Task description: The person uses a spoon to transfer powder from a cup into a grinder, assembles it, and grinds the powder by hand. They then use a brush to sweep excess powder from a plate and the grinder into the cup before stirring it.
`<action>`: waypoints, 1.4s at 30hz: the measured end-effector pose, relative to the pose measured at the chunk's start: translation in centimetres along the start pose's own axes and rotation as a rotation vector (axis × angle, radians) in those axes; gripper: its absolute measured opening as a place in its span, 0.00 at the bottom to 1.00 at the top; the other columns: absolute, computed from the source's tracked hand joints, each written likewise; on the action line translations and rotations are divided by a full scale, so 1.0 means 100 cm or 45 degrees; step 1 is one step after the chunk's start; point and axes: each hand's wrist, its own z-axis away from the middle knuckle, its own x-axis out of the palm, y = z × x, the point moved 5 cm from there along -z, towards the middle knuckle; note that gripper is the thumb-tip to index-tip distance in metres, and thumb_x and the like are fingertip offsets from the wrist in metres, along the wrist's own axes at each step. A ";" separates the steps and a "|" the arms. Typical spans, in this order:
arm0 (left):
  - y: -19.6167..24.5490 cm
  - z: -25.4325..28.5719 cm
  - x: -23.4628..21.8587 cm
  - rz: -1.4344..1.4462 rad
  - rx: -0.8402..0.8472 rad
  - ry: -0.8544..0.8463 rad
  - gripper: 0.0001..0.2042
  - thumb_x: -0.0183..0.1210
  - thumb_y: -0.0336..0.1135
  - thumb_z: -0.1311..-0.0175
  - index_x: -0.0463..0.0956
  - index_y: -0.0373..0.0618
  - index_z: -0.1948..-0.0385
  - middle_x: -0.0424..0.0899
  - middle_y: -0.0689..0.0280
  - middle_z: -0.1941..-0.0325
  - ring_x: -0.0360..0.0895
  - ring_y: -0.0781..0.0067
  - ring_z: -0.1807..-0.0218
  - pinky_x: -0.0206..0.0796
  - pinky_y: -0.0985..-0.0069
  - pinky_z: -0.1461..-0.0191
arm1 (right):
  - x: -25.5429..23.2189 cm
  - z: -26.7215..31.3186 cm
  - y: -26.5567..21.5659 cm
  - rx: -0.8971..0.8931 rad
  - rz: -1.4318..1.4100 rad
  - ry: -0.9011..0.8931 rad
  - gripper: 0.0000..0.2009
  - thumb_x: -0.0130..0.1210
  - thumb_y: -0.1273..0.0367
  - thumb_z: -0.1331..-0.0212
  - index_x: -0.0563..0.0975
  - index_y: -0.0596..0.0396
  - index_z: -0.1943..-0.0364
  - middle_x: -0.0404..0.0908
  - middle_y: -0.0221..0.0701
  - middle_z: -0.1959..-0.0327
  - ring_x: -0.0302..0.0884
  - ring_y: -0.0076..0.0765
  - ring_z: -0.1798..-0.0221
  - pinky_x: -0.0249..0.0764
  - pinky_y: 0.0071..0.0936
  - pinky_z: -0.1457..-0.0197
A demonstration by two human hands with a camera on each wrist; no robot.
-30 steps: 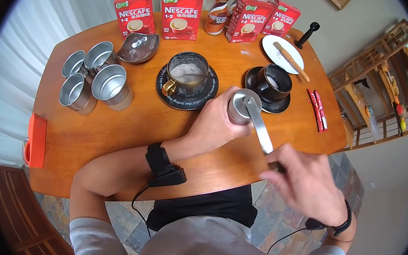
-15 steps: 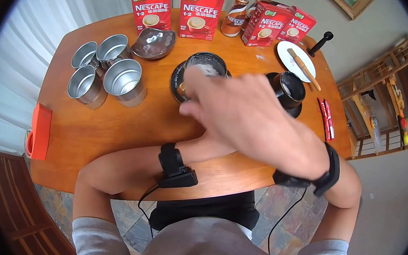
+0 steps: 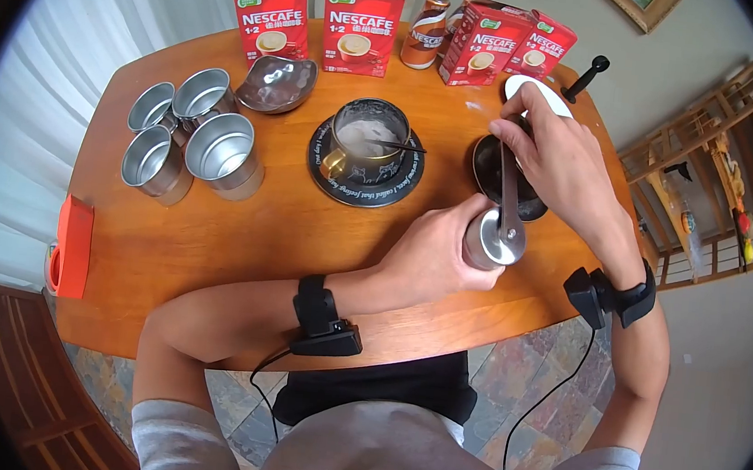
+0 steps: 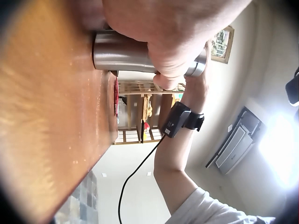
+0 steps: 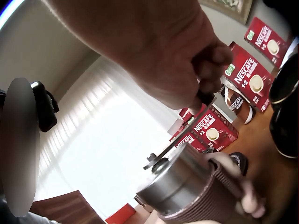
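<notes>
A silver hand coffee grinder [image 3: 487,242] stands near the table's front edge. My left hand [image 3: 429,251] grips its body, fingers and thumb wrapped round. In the left wrist view its metal cylinder [image 4: 124,52] stands with its base right at the tabletop. My right hand [image 3: 567,158] holds the dark knob [image 5: 205,97] at the end of the metal crank [image 3: 509,189], which points away from me. Under the right hand lies a dark saucer [image 3: 485,166]; its black cup is mostly hidden. Left of these stands a dark gold-handled cup [image 3: 368,154] holding pale powder and a dark-handled spoon.
Several metal cups [image 3: 224,155] and a dark glossy bowl [image 3: 277,85] stand at left. Red Nescafe boxes [image 3: 360,29] and bottles [image 3: 425,31] line the back. A white plate [image 3: 548,96] and a black scoop [image 3: 587,78] are at back right; an orange-red object [image 3: 74,247] is at the left edge.
My right hand has swept round with the crank, from the near right, across the left hand, to the far side. The grinder and left hand have shifted a little right and nearer.
</notes>
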 end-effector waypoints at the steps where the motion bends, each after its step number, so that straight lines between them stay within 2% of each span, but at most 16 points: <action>1: 0.001 0.000 0.002 0.009 -0.004 -0.025 0.22 0.76 0.34 0.46 0.74 0.39 0.53 0.87 0.53 0.61 0.88 0.62 0.58 0.77 0.67 0.51 | 0.000 0.001 0.002 -0.032 -0.008 0.018 0.14 0.58 0.58 0.26 0.75 0.54 0.53 0.86 0.40 0.72 0.87 0.56 0.63 0.78 0.50 0.59; 6: -0.003 0.000 0.000 0.132 -0.093 -0.039 0.21 0.75 0.32 0.45 0.74 0.40 0.53 0.84 0.62 0.61 0.81 0.74 0.58 0.74 0.71 0.48 | 0.013 -0.011 0.009 -0.147 -0.048 -0.011 0.13 0.58 0.59 0.25 0.74 0.54 0.52 0.86 0.41 0.72 0.87 0.57 0.63 0.77 0.52 0.58; 9: -0.005 -0.002 -0.006 0.099 -0.114 0.004 0.21 0.75 0.32 0.45 0.74 0.40 0.53 0.84 0.62 0.61 0.81 0.75 0.58 0.74 0.70 0.48 | 0.013 -0.020 -0.002 -0.075 -0.008 -0.093 0.14 0.58 0.58 0.25 0.75 0.54 0.53 0.84 0.40 0.67 0.85 0.51 0.60 0.76 0.45 0.56; 12: -0.006 -0.003 -0.006 0.113 -0.074 0.004 0.21 0.76 0.33 0.45 0.75 0.40 0.53 0.84 0.62 0.60 0.81 0.75 0.57 0.74 0.71 0.48 | 0.013 -0.022 0.004 -0.073 -0.063 -0.088 0.13 0.58 0.59 0.25 0.75 0.55 0.54 0.84 0.40 0.68 0.85 0.51 0.61 0.76 0.45 0.56; 15: -0.005 -0.003 -0.006 0.086 -0.077 -0.007 0.22 0.76 0.33 0.44 0.75 0.40 0.52 0.84 0.63 0.60 0.81 0.77 0.56 0.74 0.72 0.47 | 0.010 -0.018 0.010 -0.120 -0.112 -0.066 0.13 0.56 0.60 0.25 0.73 0.55 0.52 0.87 0.44 0.69 0.86 0.60 0.61 0.77 0.53 0.56; 18: -0.006 -0.002 -0.010 0.086 -0.108 0.053 0.22 0.76 0.33 0.44 0.76 0.41 0.50 0.84 0.63 0.59 0.81 0.77 0.56 0.74 0.72 0.45 | 0.003 -0.007 0.022 -0.108 -0.003 -0.044 0.12 0.57 0.61 0.25 0.73 0.56 0.53 0.87 0.43 0.66 0.86 0.59 0.58 0.77 0.51 0.56; 23: -0.010 -0.004 -0.017 0.094 -0.083 0.116 0.22 0.76 0.32 0.44 0.77 0.41 0.49 0.85 0.65 0.57 0.80 0.78 0.53 0.73 0.73 0.44 | -0.025 0.042 0.037 0.057 -0.170 -0.279 0.10 0.58 0.64 0.26 0.74 0.56 0.56 0.85 0.43 0.67 0.84 0.58 0.61 0.75 0.45 0.59; 28: -0.010 -0.005 -0.016 0.091 -0.096 0.104 0.21 0.76 0.31 0.44 0.77 0.42 0.50 0.85 0.65 0.56 0.80 0.79 0.52 0.73 0.73 0.43 | -0.042 0.114 0.010 0.191 -0.186 -0.426 0.13 0.62 0.61 0.28 0.74 0.55 0.56 0.82 0.42 0.73 0.85 0.58 0.65 0.76 0.46 0.63; 32: -0.012 -0.006 -0.015 0.051 -0.036 0.119 0.22 0.77 0.30 0.45 0.77 0.43 0.51 0.84 0.66 0.58 0.79 0.79 0.55 0.72 0.75 0.45 | -0.036 0.138 -0.049 -0.242 -0.223 -0.404 0.12 0.67 0.65 0.34 0.74 0.52 0.57 0.81 0.36 0.74 0.85 0.47 0.70 0.77 0.42 0.71; 35: -0.006 -0.003 -0.017 0.055 -0.001 0.170 0.18 0.73 0.29 0.42 0.78 0.41 0.51 0.88 0.59 0.60 0.84 0.70 0.59 0.76 0.69 0.49 | -0.020 0.127 -0.090 -0.565 -0.285 -0.259 0.13 0.66 0.68 0.39 0.74 0.55 0.57 0.78 0.34 0.73 0.82 0.42 0.73 0.75 0.41 0.74; 36: -0.009 -0.003 -0.016 0.106 -0.156 0.136 0.17 0.73 0.27 0.41 0.78 0.42 0.52 0.88 0.64 0.59 0.81 0.73 0.60 0.75 0.71 0.51 | -0.017 0.118 -0.100 -0.617 -0.345 -0.223 0.13 0.66 0.69 0.40 0.73 0.57 0.58 0.78 0.35 0.73 0.83 0.42 0.73 0.74 0.41 0.75; 37: -0.009 -0.003 -0.014 0.210 -0.170 0.070 0.18 0.74 0.28 0.41 0.78 0.42 0.51 0.89 0.65 0.56 0.84 0.71 0.56 0.75 0.71 0.48 | -0.005 0.107 -0.107 -0.638 -0.311 -0.220 0.13 0.67 0.67 0.40 0.74 0.55 0.59 0.79 0.36 0.73 0.83 0.43 0.72 0.75 0.42 0.74; 38: 0.007 -0.001 -0.011 0.335 -0.452 0.341 0.18 0.72 0.28 0.39 0.78 0.42 0.49 0.88 0.66 0.55 0.82 0.74 0.56 0.75 0.72 0.49 | 0.003 0.093 -0.116 -0.661 -0.224 -0.218 0.14 0.67 0.65 0.39 0.74 0.55 0.59 0.79 0.36 0.73 0.84 0.44 0.72 0.76 0.42 0.73; 40: -0.012 0.004 -0.013 0.242 -0.287 0.248 0.19 0.72 0.27 0.39 0.78 0.41 0.47 0.88 0.65 0.54 0.83 0.73 0.54 0.75 0.71 0.48 | 0.019 0.064 -0.133 -0.712 -0.003 -0.213 0.15 0.67 0.63 0.38 0.73 0.56 0.59 0.81 0.36 0.74 0.86 0.48 0.71 0.76 0.44 0.73; 41: -0.021 0.007 -0.013 0.199 -0.203 0.207 0.20 0.71 0.27 0.39 0.78 0.40 0.46 0.88 0.64 0.54 0.84 0.73 0.53 0.76 0.71 0.47 | 0.029 0.045 -0.132 -0.739 -0.172 -0.110 0.16 0.66 0.61 0.37 0.72 0.57 0.60 0.81 0.37 0.76 0.85 0.52 0.73 0.75 0.47 0.73; 42: -0.019 0.003 -0.014 0.132 -0.134 0.194 0.20 0.72 0.27 0.40 0.78 0.40 0.46 0.88 0.64 0.54 0.84 0.73 0.53 0.76 0.71 0.47 | 0.023 0.026 -0.132 -0.762 -0.094 -0.226 0.16 0.65 0.61 0.36 0.73 0.58 0.59 0.81 0.39 0.79 0.84 0.56 0.76 0.75 0.48 0.73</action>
